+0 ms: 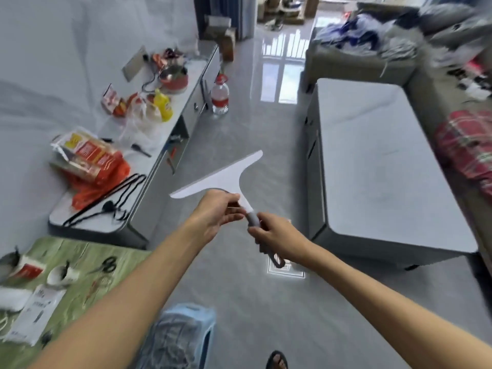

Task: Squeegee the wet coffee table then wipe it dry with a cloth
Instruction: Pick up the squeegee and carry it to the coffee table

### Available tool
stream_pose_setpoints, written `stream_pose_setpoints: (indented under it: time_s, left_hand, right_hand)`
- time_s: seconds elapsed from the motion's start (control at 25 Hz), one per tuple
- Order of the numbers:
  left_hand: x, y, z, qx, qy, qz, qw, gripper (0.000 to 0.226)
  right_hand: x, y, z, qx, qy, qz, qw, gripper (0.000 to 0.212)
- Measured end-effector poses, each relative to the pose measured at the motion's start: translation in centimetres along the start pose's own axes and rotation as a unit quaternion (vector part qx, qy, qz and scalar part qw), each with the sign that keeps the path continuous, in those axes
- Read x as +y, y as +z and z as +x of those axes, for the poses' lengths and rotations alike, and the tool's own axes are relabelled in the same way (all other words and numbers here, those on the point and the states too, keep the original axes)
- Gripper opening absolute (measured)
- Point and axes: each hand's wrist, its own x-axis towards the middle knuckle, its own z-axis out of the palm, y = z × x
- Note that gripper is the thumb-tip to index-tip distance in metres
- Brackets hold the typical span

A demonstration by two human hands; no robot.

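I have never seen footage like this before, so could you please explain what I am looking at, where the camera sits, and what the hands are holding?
There is no machine here: a person wears one wide-angle camera on the head, looking forward and down at their own bare arms. Both hands hold a white plastic squeegee with a grey handle in mid-air above the floor. The left hand has its grip near the blade's neck; the right hand grips the handle. To the right stands the long pale grey coffee table, its top bare. The squeegee is not touching it yet.
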Motion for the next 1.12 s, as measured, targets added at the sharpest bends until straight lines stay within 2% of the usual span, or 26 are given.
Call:
stream_pose_setpoints:
  time_s: [0.12,0.2,0.32,0.48,0.56,0.68,0.92,0.96,1.08,1.12]
  left_hand:
    - [5.0,6.5,1.9,-0.042,0.025,0.119,0.992,0.014]
    - [7.6,9.4,4.8,-0.057,0.08,0.254,0.962,0.013]
    - [10.9,12.2,10.1,-0.052,0.202,0.477,0.854,0.009]
    - [15.8,16.8,21.6,-0.13,0.221,0.643,0.721,0.016]
    - [19.4,19.3,27.4,-0.164,0.223,0.668,0.69,0.021]
    - [25.2,23.4,34.3,-0.205,0.252,0.666,0.671,0.028]
    - [33.6,32.6,50.7,-0.242,0.265,0.679,0.641,0.025]
    - [34.3,33.7,53.4,-0.249,0.262,0.673,0.645,0.023]
    - [38.1,38.1,63.5,-0.255,0.235,0.616,0.707,0.013]
    - [39.8,39.5,66.5,-0.256,0.226,0.62,0.706,0.013]
  right_hand:
    - [1.2,-8.7,0.7,0.074,0.004,-0.042,0.996,0.011]
    - [2.7,-13.5,2.6,0.111,0.01,-0.095,0.989,0.014]
    - [5.7,-19.5,6.9,0.145,0.055,-0.115,0.981,0.024]
    - [10.0,-27.6,15.0,0.167,0.122,-0.084,0.975,0.028]
    - [10.9,-31.8,18.9,0.168,0.145,-0.092,0.971,0.029]
    - [11.5,-37.9,23.4,0.18,0.163,-0.114,0.963,0.028]
    - [15.2,-49.7,35.2,0.201,0.226,-0.051,0.952,0.02]
    - [16.3,-51.3,37.3,0.196,0.235,-0.026,0.952,0.02]
    - [19.5,-58.2,45.8,0.192,0.254,0.055,0.946,0.027]
    - [20.0,-60.8,48.6,0.191,0.254,0.046,0.947,0.029]
